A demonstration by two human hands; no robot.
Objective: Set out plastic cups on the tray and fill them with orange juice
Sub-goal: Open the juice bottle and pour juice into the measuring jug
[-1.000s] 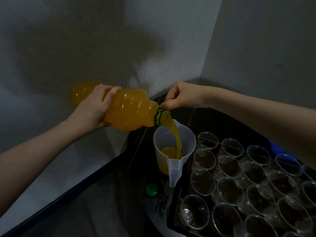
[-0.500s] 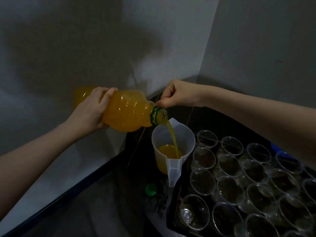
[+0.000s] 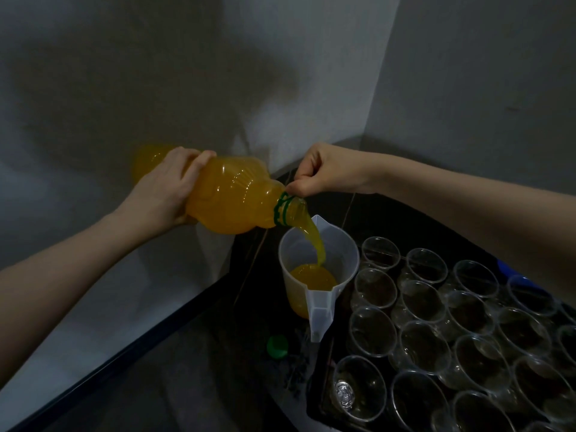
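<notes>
1. Bottle (image 3: 230, 199) is held nearly horizontal, mouth tipped down to the right, above the jug (image 3: 318, 269).
2. Left hand (image 3: 165, 191): fingers are wrapped over the top of the bottle's body and the thumb sits underneath, so the bottle is grasped mid-body. The bottle's base end is partly hidden behind the hand.
3. Right hand (image 3: 324, 171): fingers are curled into a fist and the neck is pinched just above the green ring (image 3: 282, 210).
4. Juice (image 3: 314, 241) is seen pouring in a curved stream from the mouth into the jug. A pool of juice is visible in the jug's lower part; most of the jug is unfilled.
5. The jug is translucent and stands upright on the dark counter (image 3: 193, 353), handle toward the camera, just beside the tray's left edge.
6. Cups (image 3: 436, 322) are set in close rows on the black tray (image 3: 321, 397), right of the jug. All visible cups are clear and hold no juice.
7. Green cap (image 3: 276, 347) lies on the counter near the jug's base, left of the tray.
8. A blue object (image 3: 511, 272) is partly hidden behind the right forearm; what it is cannot be told.
9. Scene is dim; grey walls meet in a corner behind the hands.
</notes>
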